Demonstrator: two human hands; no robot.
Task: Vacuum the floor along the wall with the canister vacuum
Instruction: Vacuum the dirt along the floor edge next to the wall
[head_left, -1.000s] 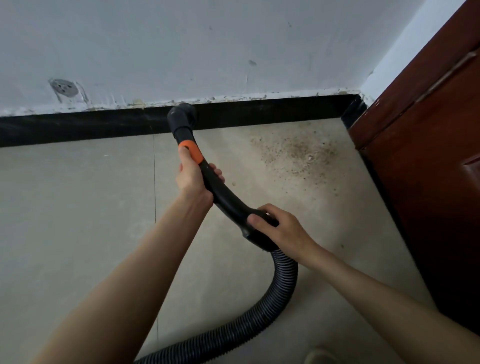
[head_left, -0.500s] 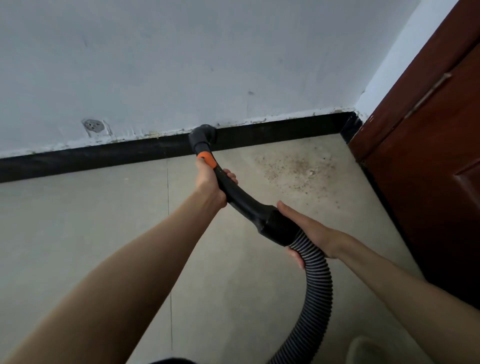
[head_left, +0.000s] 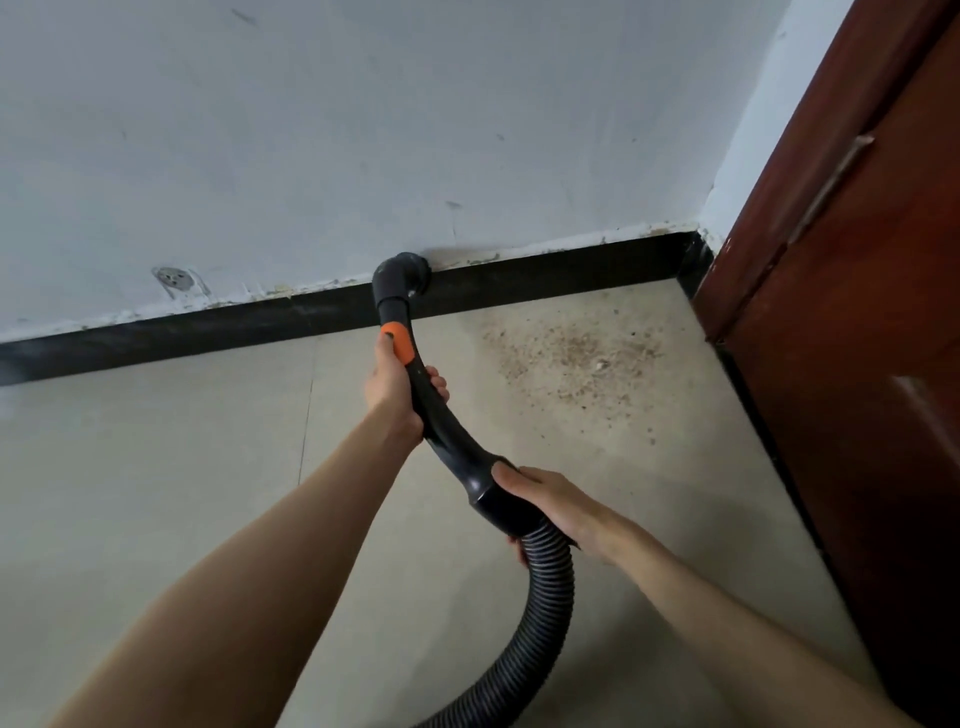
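Observation:
A black curved vacuum handle (head_left: 447, 436) with an orange button (head_left: 397, 342) points toward the wall. Its elbow nozzle end (head_left: 402, 278) sits against the black baseboard (head_left: 208, 325). My left hand (head_left: 397, 387) grips the handle just below the orange button. My right hand (head_left: 545, 501) holds the handle's lower collar where the ribbed grey hose (head_left: 540, 623) joins. The hose curves down and leaves the frame at the bottom. A patch of brown dust and crumbs (head_left: 566, 358) lies on the beige tile floor to the right of the nozzle.
A dark red wooden door (head_left: 852, 364) stands along the right side. The white wall (head_left: 363, 130) carries a round fitting (head_left: 174, 278) low on the left. A tile joint (head_left: 306, 410) runs across the floor left of my arms.
The nozzle has moved up against the baseboard and a little right. My right hand, which lay open under the collar half a second ago, now wraps around it. The view has tilted upward.

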